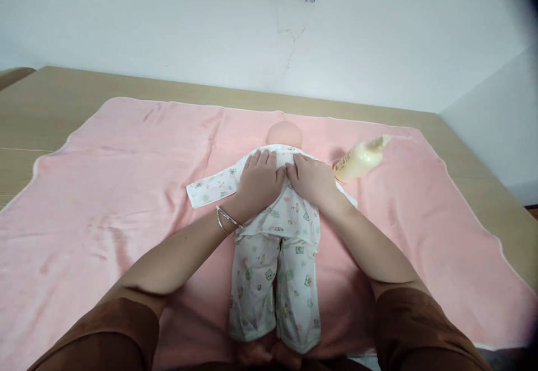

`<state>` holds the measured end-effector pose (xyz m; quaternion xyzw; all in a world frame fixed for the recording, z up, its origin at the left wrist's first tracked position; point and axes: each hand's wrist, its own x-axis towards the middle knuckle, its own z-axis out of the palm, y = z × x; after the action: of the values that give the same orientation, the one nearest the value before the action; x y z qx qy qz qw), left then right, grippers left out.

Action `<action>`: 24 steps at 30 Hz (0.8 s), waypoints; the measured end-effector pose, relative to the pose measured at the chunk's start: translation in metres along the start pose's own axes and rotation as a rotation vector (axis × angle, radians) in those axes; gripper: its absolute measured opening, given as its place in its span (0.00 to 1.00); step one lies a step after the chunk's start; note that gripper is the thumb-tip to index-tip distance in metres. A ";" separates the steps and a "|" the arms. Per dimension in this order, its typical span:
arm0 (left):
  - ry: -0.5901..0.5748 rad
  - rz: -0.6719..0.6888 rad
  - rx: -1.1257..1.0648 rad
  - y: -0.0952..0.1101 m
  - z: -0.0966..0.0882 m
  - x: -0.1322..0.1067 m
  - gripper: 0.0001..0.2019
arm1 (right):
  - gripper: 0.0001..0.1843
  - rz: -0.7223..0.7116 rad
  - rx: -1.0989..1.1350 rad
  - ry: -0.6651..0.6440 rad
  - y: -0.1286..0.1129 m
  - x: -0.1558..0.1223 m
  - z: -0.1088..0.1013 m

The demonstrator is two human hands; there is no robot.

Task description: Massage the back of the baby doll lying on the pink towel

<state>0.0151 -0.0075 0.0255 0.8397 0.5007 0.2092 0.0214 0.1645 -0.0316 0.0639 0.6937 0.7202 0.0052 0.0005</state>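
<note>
I've got open pink fleece blanket point(105, 203) on my left; right side, a pale yellow plastic pump bottle point(361, 159) lies tipped just beside the white-pyjamaed baby doll point(277, 247), blocking there.

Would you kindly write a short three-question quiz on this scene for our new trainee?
1. True or false: the cream bottle lies on its side on the pink blanket.
2. The left hand and right hand rest flat on: A) the upper body of the doll; B) the bottle; C) the bare blanket.
3. Which wrist wears the silver bangle?
Key: 1 true; 2 A; 3 the left wrist.
</note>
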 end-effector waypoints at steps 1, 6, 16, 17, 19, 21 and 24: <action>0.001 0.000 -0.001 0.000 0.000 0.000 0.24 | 0.24 0.001 -0.001 -0.007 0.000 0.000 0.000; -0.010 -0.007 -0.001 -0.001 0.001 0.000 0.25 | 0.25 0.002 -0.005 -0.010 0.000 0.000 0.000; -0.020 -0.021 0.013 0.001 -0.002 -0.001 0.25 | 0.24 -0.098 -0.014 0.048 0.002 -0.009 0.001; -0.024 -0.022 0.018 0.001 -0.003 -0.001 0.25 | 0.25 -0.108 -0.022 0.047 0.001 -0.011 0.000; -0.035 -0.018 0.034 0.002 -0.004 0.000 0.26 | 0.26 -0.130 -0.038 0.045 0.000 -0.015 -0.002; -0.044 -0.010 0.058 0.003 -0.005 -0.001 0.26 | 0.25 -0.138 -0.053 0.046 -0.001 -0.018 -0.005; -0.040 -0.002 0.099 0.007 -0.009 -0.005 0.26 | 0.25 -0.133 -0.073 0.041 -0.002 -0.025 -0.008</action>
<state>0.0158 -0.0171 0.0338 0.8431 0.5109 0.1675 -0.0099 0.1635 -0.0565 0.0720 0.6438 0.7638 0.0455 0.0115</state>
